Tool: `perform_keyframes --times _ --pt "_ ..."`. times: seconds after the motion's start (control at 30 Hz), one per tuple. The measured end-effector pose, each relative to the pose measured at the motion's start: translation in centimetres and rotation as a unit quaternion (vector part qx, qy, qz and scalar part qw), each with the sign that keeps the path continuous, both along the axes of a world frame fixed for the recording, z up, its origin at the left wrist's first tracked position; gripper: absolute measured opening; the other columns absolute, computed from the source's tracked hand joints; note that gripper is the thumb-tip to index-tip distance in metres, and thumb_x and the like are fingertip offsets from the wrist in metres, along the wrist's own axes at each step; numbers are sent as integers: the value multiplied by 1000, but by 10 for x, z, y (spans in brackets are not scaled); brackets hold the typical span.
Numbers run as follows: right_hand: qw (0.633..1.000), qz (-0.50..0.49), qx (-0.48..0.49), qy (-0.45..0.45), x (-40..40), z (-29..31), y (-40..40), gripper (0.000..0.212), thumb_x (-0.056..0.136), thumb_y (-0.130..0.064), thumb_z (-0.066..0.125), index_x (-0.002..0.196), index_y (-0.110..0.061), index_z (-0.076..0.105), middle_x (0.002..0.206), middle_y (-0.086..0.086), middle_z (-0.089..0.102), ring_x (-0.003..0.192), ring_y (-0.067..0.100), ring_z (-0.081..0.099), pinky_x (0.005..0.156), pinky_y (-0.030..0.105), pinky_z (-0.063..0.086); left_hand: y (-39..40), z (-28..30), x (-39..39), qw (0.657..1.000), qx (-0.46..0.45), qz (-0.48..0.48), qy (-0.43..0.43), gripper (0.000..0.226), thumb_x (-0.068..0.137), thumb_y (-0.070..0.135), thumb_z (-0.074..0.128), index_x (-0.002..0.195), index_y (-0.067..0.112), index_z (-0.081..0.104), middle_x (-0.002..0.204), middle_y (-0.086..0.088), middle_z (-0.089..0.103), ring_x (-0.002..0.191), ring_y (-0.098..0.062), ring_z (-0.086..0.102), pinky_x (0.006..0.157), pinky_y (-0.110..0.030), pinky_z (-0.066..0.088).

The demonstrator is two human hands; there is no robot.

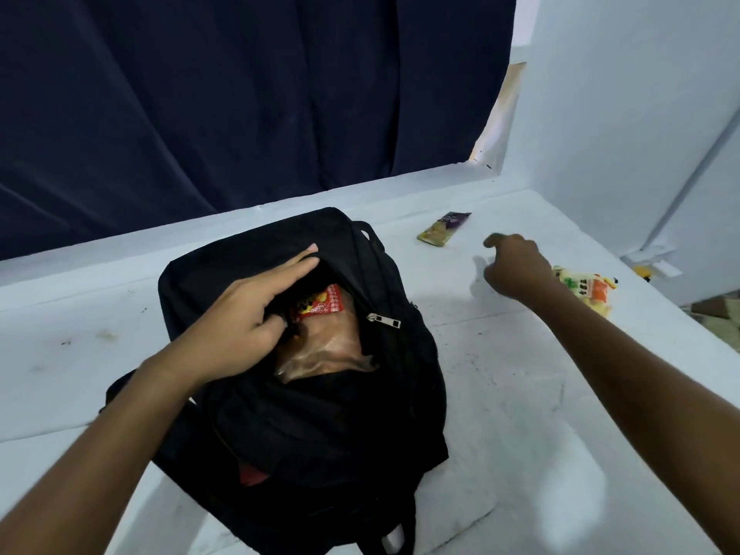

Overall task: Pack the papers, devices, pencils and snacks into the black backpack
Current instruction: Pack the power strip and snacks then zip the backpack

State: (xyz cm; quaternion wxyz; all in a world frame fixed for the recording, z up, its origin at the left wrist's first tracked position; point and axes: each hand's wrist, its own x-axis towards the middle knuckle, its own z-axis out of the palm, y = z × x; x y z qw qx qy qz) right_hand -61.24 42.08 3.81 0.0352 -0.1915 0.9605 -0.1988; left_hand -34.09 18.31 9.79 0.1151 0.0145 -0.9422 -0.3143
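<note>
The black backpack (316, 414) lies on the white table (540, 414) with its upper compartment unzipped. Inside the opening I see a red snack packet (320, 304) and a clear plastic bag (324, 350). My left hand (256, 310) grips the edge of the opening and holds it apart. My right hand (516, 266) hovers over the table to the right of the backpack, fingers loosely curled, holding nothing. Just beyond it lies a yellow and orange snack pack (584, 290), partly hidden by my wrist. A purple and gold snack bar (442, 229) lies farther back.
A dark blue curtain (240, 94) hangs behind the table. A white wall (640, 114) closes the right side. A silver zipper pull (384, 320) sits at the right edge of the opening. Small clutter lies at the table's far right corner (652, 270).
</note>
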Motion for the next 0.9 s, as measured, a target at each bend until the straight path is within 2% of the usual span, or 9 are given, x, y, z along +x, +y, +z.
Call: perform_keyframes --times 0.07,0.17,0.27,0.33,0.4,0.6,0.73,0.83,0.9 --pt "986 -41 163 0 -18 -37 23 50 88 -16 49 137 -18 39 140 19 34 132 44 26 103 54 32 2 -1 -1 1000 3 4 -3 83 66 0 39 138 42 34 148 36 26 140 11 23 111 -6 19" --pt "968 -99 228 -19 -25 -63 43 55 89 -19 46 141 -23 29 152 23 12 137 54 6 107 66 14 3 -2 0 1000 -3 12 -5 83 68 -1 41 138 42 35 144 43 21 138 14 23 110 -4 19" --pt "955 -80 284 -7 -17 -67 48 52 90 -19 44 140 -21 30 150 27 20 131 56 23 103 68 17 4 -4 0 999 -14 35 -6 88 73 -20 46 144 32 37 148 34 27 137 16 22 111 -5 18" --pt "940 -47 328 77 -7 -65 49 41 89 -17 45 130 -16 45 133 21 44 118 47 44 97 62 33 6 -5 2 999 -15 42 -5 91 74 -25 46 143 32 36 148 29 28 138 15 21 111 -6 18" --pt "936 -10 321 141 1 -64 48 32 89 -18 46 120 -17 53 119 12 53 109 37 50 90 54 40 9 -6 4 999 -15 45 -1 91 74 -25 45 141 35 35 149 27 29 139 13 21 112 -7 18" --pt "959 96 194 182 26 -52 24 33 89 -17 51 122 -16 49 113 8 58 107 30 52 79 38 46 15 -8 9 998 -33 62 4 87 74 -24 43 146 23 37 153 17 29 140 9 22 111 -5 16" --pt "972 109 -96 187 65 -1 -10 43 77 -7 56 119 -14 54 110 7 60 102 27 52 70 29 40 19 -8 14 996 -47 69 3 86 75 -23 44 147 22 37 153 16 29 143 -1 23 112 -6 15" --pt "907 227 -326 138 109 50 -25 49 72 -10 59 121 -14 51 111 4 60 101 21 56 82 33 47 20 -5 15 996 -57 73 -6 87 75 -23 45 148 23 36 153 17 28 144 -1 23 111 -6 17" --pt "849 389 -323 153 146 70 -29 48 72 -7 59 120 -10 53 111 4 61 100 17 56 87 27 46 18 -1 17 995 -74 61 -11 86 73 -23 47 147 21 39 152 15 29 143 -4 25 110 -5 18"
